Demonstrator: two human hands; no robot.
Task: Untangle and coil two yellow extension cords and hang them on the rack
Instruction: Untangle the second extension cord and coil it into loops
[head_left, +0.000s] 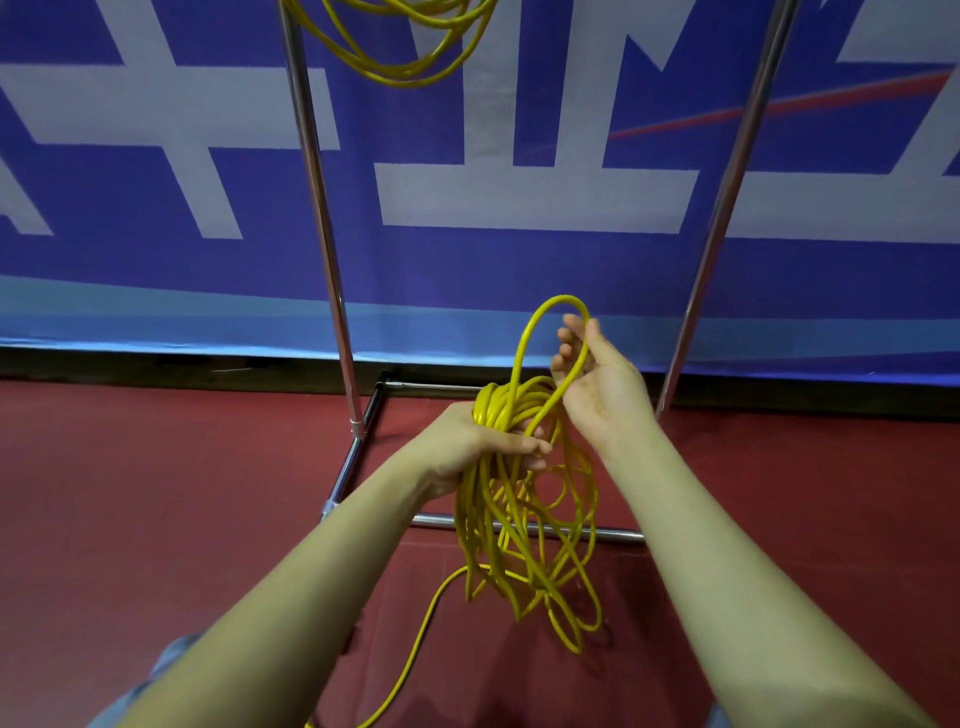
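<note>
Left hand (470, 441) gripped the coiled cord (519, 519), loops hanging lengthwise down before the rack (332, 291). Right hand (597, 379), fingers loosely curled, held one loop pointing upward. Second cord (410, 52) hung above.

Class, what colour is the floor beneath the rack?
Dark red floor, seen in the head view, the only view, beneath the rack.

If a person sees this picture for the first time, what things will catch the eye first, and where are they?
First the bright yellow cord bundle at centre, gripped by the left hand, with its loops hanging toward the red floor. The right hand lifts one loop just above it. At the top edge, a second yellow coil hangs between the metal rack poles, before a blue and white banner.
</note>
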